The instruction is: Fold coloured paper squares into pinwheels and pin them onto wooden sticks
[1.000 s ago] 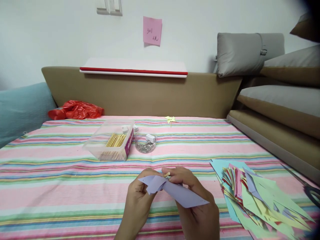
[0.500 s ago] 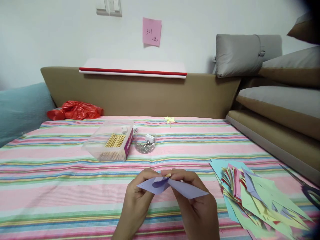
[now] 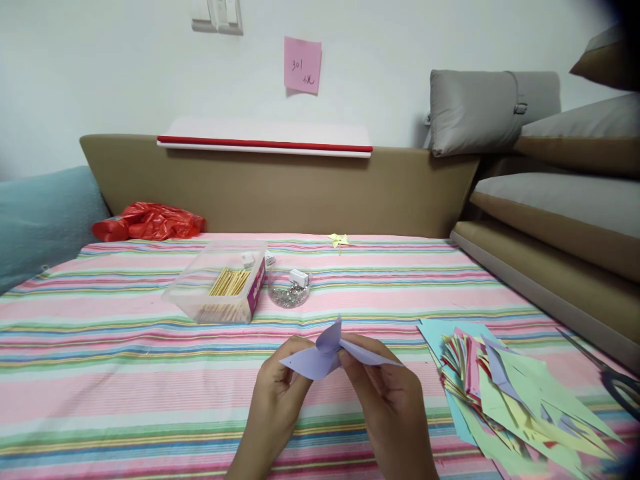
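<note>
Lower centre of frame: purple paper (image 3: 313, 363), blades curled in toward its middle. Shaping looks well along; fastening hidden, so what remains can't be told. Paper sits between the fingertips: left hand (image 3: 277, 381) pinching its left side, right hand (image 3: 393, 385) clamped near its middle. Farther, centre of frame: yellow pinwheel (image 3: 339, 240), apparently finished.

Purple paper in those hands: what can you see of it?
The purple paper looks thin, bent into pinwheel-like blades: one points up, others spread to either side. A small dark dot sits near the tip at picture left. It is held above the striped cloth between the left hand and right hand, whose thumb touches near its middle.
</note>
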`<control>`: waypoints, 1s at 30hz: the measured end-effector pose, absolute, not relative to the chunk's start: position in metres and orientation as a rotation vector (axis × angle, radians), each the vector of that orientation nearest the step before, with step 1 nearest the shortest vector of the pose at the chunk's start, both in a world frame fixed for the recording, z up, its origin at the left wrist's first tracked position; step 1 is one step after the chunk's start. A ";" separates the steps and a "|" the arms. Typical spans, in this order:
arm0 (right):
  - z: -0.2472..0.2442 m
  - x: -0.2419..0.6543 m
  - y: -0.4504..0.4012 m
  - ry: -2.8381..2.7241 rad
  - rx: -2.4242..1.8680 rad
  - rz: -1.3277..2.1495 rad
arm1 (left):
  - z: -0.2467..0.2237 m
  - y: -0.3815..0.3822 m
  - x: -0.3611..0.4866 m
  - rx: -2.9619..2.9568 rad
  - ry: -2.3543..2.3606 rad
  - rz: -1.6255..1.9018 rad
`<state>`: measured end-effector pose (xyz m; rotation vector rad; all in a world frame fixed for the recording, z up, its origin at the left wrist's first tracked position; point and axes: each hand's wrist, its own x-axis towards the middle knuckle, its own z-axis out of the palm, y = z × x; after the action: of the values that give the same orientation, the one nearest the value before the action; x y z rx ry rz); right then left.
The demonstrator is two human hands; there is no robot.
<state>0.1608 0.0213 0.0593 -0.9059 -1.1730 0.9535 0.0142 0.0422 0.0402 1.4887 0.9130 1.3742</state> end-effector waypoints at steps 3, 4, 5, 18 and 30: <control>0.054 0.162 0.023 -1.151 -0.925 0.976 | 0.037 0.043 0.016 1.500 0.905 1.354; 0.054 0.162 0.023 -1.133 -0.933 0.987 | 0.036 0.044 0.016 1.503 0.906 1.353; 0.054 0.161 0.023 -1.107 -0.944 1.000 | 0.035 0.044 0.017 1.506 0.906 1.351; 0.058 0.160 0.020 -0.971 -0.912 1.050 | 0.037 0.044 0.015 1.576 0.898 1.387; 0.062 0.151 0.011 -1.000 -0.816 0.968 | 0.044 0.044 0.006 1.650 0.789 1.449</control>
<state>0.1508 0.0106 0.0618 -0.8161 -0.9999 0.9682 0.0056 0.0438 0.0441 1.6499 0.7888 1.4487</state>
